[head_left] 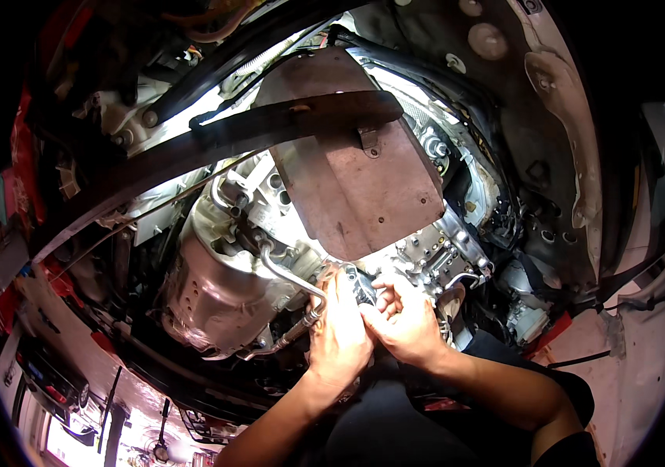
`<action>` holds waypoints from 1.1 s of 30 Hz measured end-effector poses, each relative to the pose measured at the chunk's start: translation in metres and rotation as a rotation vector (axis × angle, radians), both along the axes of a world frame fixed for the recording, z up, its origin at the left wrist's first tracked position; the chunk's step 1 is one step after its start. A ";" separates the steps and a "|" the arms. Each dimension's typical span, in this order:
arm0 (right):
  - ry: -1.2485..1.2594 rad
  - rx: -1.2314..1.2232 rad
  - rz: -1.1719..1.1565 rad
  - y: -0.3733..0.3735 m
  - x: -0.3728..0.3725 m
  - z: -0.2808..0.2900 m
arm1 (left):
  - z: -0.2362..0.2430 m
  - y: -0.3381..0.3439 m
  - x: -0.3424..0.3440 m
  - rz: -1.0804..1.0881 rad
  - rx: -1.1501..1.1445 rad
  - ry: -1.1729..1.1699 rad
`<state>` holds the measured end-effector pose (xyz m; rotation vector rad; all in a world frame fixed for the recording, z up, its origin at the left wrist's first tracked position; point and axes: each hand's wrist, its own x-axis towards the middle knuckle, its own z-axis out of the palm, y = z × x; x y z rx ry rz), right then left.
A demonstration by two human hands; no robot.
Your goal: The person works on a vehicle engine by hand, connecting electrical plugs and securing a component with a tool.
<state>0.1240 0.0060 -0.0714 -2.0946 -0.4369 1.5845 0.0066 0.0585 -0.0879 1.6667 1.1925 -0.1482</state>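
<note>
Both bare hands are raised close together among the metal parts under a vehicle. My left hand (pixel 340 335) has its fingers pointing up, pressed against the side of a small dark part with shiny spots (pixel 362 286). My right hand (pixel 410 323) is closed, fingers curled and thumb bent in, just right of that part. Whatever its fingertips grip is hidden. Beside my left fingers runs a bent silver pipe (pixel 286 274). A brown-grey metal plate (pixel 364 187) hangs directly above both hands.
Left of the hands sits a large silver ribbed canister-like housing (pixel 216 292). A dark curved bar (pixel 247 136) crosses over the plate. Bolted metal castings (pixel 434 257) lie to the right, with a body panel (pixel 562 132) beyond. Another car (pixel 52 373) stands lower left.
</note>
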 end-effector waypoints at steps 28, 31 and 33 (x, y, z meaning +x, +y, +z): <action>-0.100 0.499 1.245 0.072 0.066 -0.052 | -0.030 -0.012 0.017 -0.267 0.190 0.375; 0.148 0.243 1.286 0.094 0.072 -0.050 | -0.026 -0.009 0.021 -0.250 0.188 0.360; 0.370 0.260 1.315 0.105 0.070 -0.053 | -0.028 -0.013 0.013 -0.209 0.149 0.290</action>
